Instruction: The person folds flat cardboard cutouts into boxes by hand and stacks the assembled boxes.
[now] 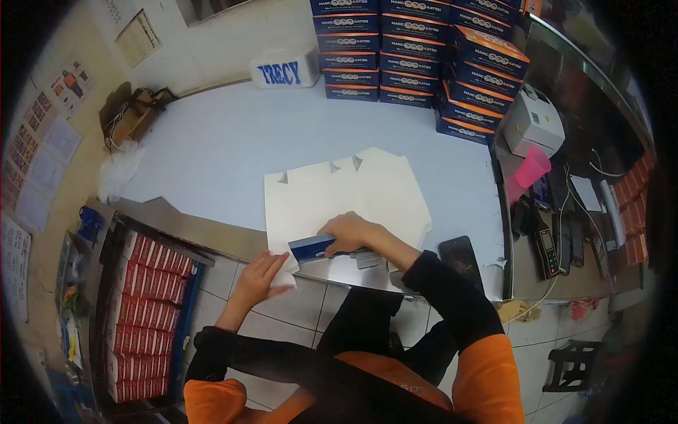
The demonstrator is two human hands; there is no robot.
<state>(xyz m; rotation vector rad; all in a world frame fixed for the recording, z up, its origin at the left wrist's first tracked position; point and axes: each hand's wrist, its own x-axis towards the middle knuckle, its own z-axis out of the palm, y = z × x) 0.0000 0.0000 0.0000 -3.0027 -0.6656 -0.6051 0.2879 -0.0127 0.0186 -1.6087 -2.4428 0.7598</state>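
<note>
A cream-white die-cut cardboard sheet (339, 191) with notches along its far edge lies flat at the table's near side. My left hand (258, 281) grips its near left corner, where a small flap is folded, fingers on top and thumb below. My right hand (347, 234) is closed around a dark blue oblong thing (311, 249) with a small white mark; whether it is a stapler or a small box I cannot tell. Its left end sits close to the folded flap. Grey strips (368, 259) lie beside my right wrist, partly hidden by it.
A black phone (460, 261) lies right of my forearm. Stacks of blue-orange boxes (413, 65) stand at the back, near a white label printer (534, 121) and a pink cup (532, 167). Red-white boxes (145, 318) fill a crate at lower left.
</note>
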